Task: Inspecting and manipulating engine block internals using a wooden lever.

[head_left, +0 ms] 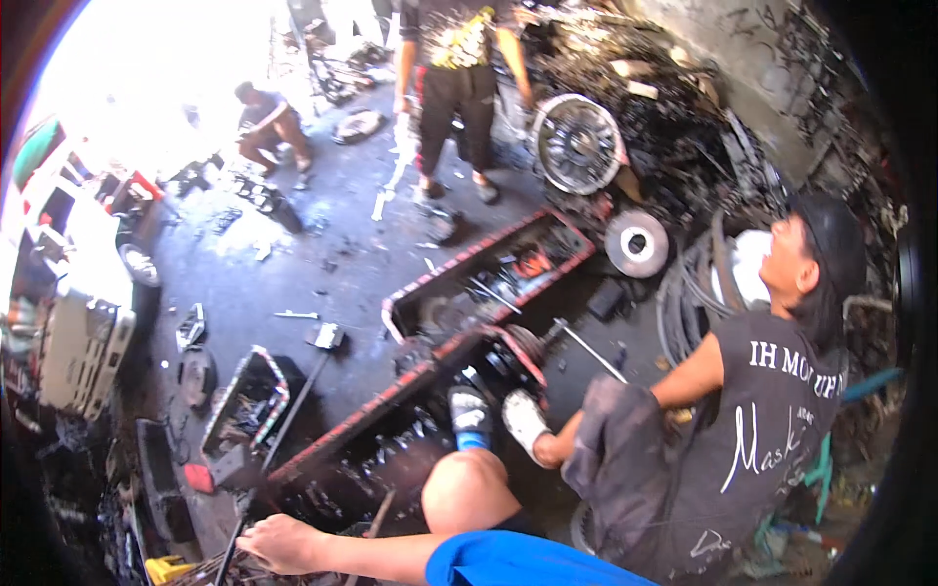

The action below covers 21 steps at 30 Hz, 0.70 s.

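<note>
My left hand (280, 544) reaches out to the left from a blue sleeve, fingers curled round the dark handle of a long-handled hammer (295, 420). Its blocky grey head rests on the floor farther off. Just beyond my arm lies a long dark metal frame (376, 425) with a red-and-white striped edge, greasy inside. My bare knee is in front of it. Beside the handle stands a small box-shaped frame (252, 396) with loose parts in it. My right hand is out of view.
A seated person (752, 439) is close on my right; a person (459, 107) stands ahead and another (274, 127) crouches farther left. A second striped frame (489, 278) holds tools. A wheel rim (578, 145), a disc (637, 243) and scrap heaps lie right, a vehicle front (83, 342) left.
</note>
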### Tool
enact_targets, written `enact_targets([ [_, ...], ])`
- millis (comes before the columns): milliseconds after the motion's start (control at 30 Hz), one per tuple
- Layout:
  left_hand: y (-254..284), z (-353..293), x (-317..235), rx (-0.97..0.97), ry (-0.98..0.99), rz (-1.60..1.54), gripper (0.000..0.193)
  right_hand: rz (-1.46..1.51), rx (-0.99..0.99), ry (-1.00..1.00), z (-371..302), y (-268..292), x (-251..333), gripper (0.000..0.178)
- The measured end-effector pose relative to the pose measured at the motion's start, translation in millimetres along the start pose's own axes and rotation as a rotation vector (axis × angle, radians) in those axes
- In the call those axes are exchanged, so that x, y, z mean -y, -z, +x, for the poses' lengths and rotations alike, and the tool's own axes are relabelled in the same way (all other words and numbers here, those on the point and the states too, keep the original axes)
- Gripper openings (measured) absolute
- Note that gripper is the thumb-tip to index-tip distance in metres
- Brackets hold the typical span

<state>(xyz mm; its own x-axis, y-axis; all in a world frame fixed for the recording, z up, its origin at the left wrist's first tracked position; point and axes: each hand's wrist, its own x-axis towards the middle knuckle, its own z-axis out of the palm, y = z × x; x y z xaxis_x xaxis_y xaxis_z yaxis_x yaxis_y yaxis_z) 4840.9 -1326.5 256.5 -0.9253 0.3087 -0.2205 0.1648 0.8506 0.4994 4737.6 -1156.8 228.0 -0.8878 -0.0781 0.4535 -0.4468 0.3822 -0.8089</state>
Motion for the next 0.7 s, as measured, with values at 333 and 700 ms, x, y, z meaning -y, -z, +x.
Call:
enact_targets([
  [333,-8,-11,31,-0.146,0.002,0.006,0.021,-0.047,0.039,0.09,-1,3,4,0.021],
  [700,-7,-8,19,-0.123,0.03,0.015,0.021,-0.053,0.042,0.035,-2,11,-5,0.019],
])
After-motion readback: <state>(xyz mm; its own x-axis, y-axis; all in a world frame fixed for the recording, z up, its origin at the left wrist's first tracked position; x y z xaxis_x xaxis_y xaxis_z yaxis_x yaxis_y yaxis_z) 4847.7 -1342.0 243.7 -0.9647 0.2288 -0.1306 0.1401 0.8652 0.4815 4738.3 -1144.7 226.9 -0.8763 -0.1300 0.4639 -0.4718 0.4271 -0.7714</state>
